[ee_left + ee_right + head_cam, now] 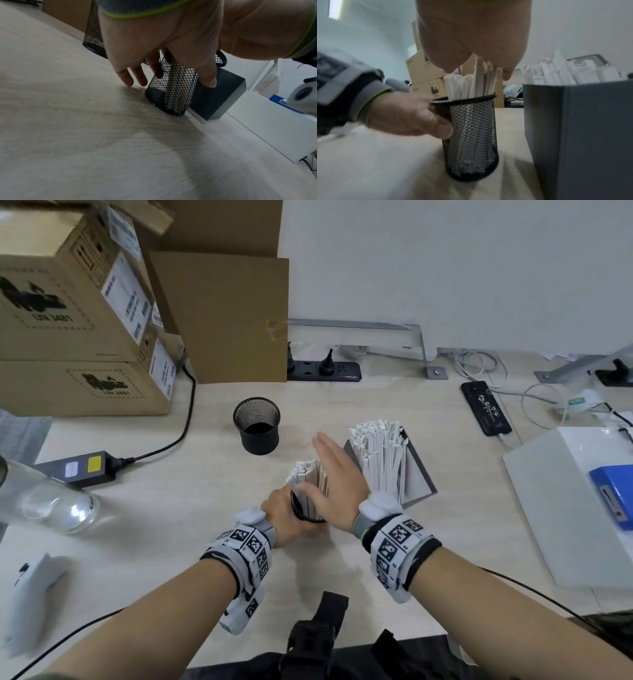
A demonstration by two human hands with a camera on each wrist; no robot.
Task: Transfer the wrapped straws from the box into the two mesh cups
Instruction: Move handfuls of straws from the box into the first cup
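Two mesh cups: the far cup (257,424) stands empty at centre frame; the left hand (286,513) grips the near cup (471,136), its straws (308,482) patted by the flat, open right hand (334,474). More fill the box (416,474). Light, flimsy paper sleeves; pinch bundles mid-length.

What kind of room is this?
Probably an office or lab workspace: a desk with stacked cardboard shipping boxes, a power strip against a white partition, and loose charging cables.
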